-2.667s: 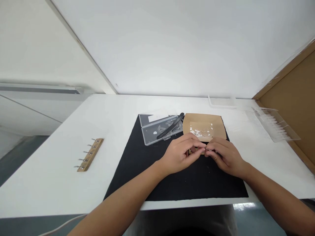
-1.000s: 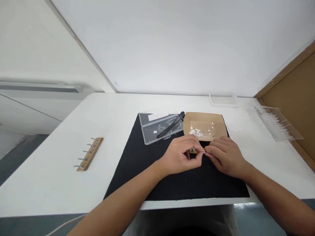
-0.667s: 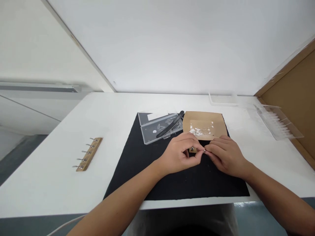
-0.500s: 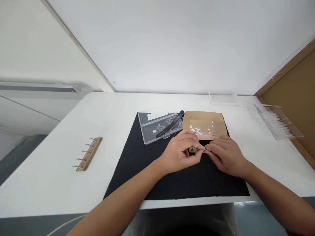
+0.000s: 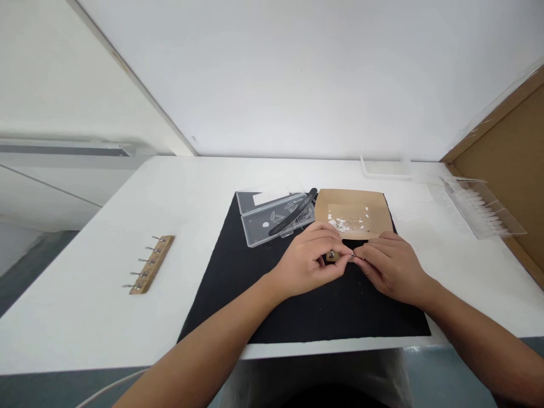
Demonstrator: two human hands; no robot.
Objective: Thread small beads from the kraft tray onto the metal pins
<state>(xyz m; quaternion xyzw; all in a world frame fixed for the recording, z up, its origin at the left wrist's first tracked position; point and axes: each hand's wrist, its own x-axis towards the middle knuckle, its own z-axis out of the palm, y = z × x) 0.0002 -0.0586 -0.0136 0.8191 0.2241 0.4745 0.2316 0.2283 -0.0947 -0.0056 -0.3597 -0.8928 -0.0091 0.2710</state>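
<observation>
Clamping tiny metallic piece (image 5: 352, 255) in thumb-and-finger pinches of left hand (image 5: 312, 255) and right hand (image 5: 391, 266) | could drop it onto black mat (image 5: 323, 317) | likely cause: uneven pinch

Looks like a craft workspace, judging by white bench (image 5: 93, 306), black mat (image 5: 340, 311), and tray (image 5: 352, 196) of tiny pieces (image 5: 338, 223).

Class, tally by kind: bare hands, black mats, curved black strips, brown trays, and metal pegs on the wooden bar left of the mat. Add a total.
Left hand and right hand: 2
Black mat: 1
Curved black strip: 1
Brown tray: 1
Metal pegs on the wooden bar: 5
Total: 10
</observation>
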